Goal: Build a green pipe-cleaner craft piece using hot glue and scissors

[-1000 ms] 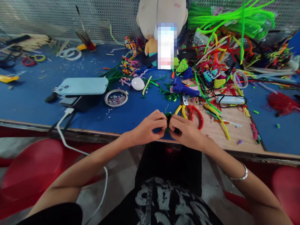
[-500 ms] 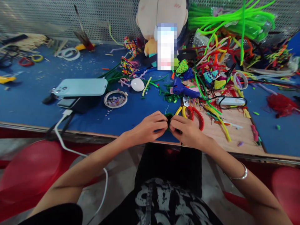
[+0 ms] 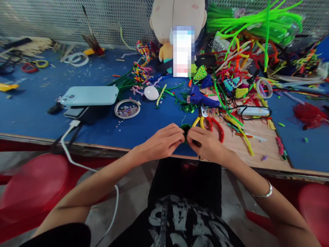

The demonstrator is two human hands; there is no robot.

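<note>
My left hand (image 3: pixel 162 142) and my right hand (image 3: pixel 207 144) meet at the near edge of the blue table (image 3: pixel 33 109). Both pinch a small dark green pipe-cleaner piece (image 3: pixel 185 128) between their fingertips; most of it is hidden by the fingers. Pliers with red and yellow handles (image 3: pixel 211 125) lie just behind my right hand. A silver bangle (image 3: pixel 264 192) sits on my right wrist.
A blue glue gun (image 3: pixel 202 97) lies behind the pliers. A light blue phone (image 3: pixel 88 95) rests on a dark power bank with a white cable (image 3: pixel 77 151). A round dish of beads (image 3: pixel 127 108), a plush doll (image 3: pixel 177 27) and heaps of coloured pipe cleaners (image 3: pixel 252 41) fill the back right.
My hands stay together on the green piece; the fingers shift slightly, and the left fingers now lie closer over it.
</note>
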